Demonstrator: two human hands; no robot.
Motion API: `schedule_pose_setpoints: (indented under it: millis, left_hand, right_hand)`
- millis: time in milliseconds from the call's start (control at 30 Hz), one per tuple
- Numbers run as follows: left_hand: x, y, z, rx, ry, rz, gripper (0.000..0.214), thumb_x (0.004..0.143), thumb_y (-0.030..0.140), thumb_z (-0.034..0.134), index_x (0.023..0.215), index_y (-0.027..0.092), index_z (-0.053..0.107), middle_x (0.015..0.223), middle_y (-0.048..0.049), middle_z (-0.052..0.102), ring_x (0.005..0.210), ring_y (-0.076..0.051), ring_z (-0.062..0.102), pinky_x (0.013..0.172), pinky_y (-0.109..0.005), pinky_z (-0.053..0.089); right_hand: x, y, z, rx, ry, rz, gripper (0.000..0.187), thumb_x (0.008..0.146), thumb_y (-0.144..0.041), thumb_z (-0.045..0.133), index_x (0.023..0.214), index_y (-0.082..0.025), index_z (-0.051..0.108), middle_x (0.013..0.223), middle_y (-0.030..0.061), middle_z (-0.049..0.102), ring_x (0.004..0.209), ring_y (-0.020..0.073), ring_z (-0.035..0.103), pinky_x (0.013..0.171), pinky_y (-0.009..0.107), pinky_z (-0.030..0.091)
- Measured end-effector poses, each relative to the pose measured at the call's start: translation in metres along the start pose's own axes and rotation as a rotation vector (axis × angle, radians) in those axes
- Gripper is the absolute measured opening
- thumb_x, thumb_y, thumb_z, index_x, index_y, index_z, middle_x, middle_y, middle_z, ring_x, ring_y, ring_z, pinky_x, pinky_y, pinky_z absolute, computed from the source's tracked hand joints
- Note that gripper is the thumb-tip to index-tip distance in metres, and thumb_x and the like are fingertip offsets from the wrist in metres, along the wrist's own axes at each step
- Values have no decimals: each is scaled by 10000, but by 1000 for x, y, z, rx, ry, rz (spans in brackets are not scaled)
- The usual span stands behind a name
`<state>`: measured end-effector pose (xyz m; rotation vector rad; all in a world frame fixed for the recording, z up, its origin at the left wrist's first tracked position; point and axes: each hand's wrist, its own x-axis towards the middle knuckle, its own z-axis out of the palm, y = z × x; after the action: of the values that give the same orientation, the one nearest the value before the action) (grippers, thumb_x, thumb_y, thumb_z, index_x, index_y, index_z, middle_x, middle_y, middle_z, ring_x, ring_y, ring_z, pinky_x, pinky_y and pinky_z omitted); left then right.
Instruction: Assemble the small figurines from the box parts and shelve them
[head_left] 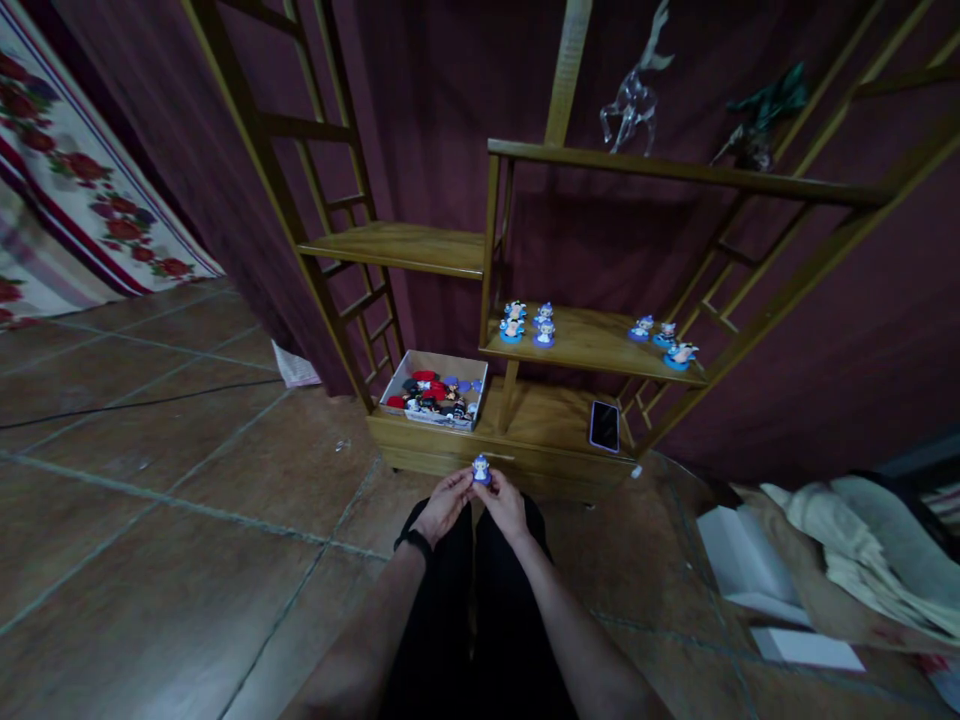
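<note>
Between my two hands, in front of my knees, is a small purple and white figurine (pixel 481 470) held upright. My left hand (pixel 448 502) pinches it from the left, with a dark band on the wrist. From the right, my right hand (pixel 504 503) grips its lower part with the fingers closed. Just ahead, an open cardboard box (pixel 442 422) holds several red, black and purple figure pieces. On the shelf above, several purple and blue figurines (pixel 544 333) stand at the left, and more figurines (pixel 641 328) stand at the right end.
The wooden rack (pixel 570 462) stands before me, with a phone (pixel 604 426) on its lowest board. A glass deer (pixel 631 108) and a dark green ornament (pixel 761 120) occupy the top shelf. White boxes (pixel 750 565) and cloth lie at right. A cable (pixel 142 402) crosses the tiles.
</note>
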<state>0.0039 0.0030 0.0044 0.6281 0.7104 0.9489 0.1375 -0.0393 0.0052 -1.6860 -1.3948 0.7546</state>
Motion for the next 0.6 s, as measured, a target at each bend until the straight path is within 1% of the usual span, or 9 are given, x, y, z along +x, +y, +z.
schedule_pose_setpoints:
  millis: [133,267,400,500,600]
  left_hand:
    - [2,-1,-2,4,21,-14,284,664,164,719,940,121,669,935,-103,684,871,-161,626,823,-271,454]
    - [4,-1,-2,17,3,-15,300,665,170,720,957,129,665,971,-103,677,868,-157,626,812,-263,459]
    - [5,0,-2,35,17,-18,326,637,157,737,955,141,668,949,-92,684,825,-150,633,790,-256,467]
    - [5,1,-2,44,27,-15,348,608,152,755,946,145,671,951,-89,686,815,-152,637,781,-254,470]
    - [5,2,-1,55,20,-9,368,591,159,765,947,144,674,957,-92,687,829,-163,639,783,-256,469]
  right_hand:
    - [0,-3,-2,-9,-6,-8,392,742,-492,555,1104,-343,548,914,-26,686,833,165,634,720,263,460]
    - [-1,-5,-4,-9,0,-4,405,736,-489,562,1114,-343,540,928,-25,689,845,169,635,724,265,455]
    - [0,-5,-5,-14,-7,12,424,721,-465,583,1121,-330,537,909,-21,693,821,175,642,701,265,453]
    - [1,-5,-5,-16,-3,-4,398,723,-440,585,1099,-315,550,903,-19,694,810,173,644,692,256,453]
    - [0,-7,-6,-7,-8,-27,373,733,-415,580,1093,-322,550,906,-29,691,820,163,642,701,243,453]
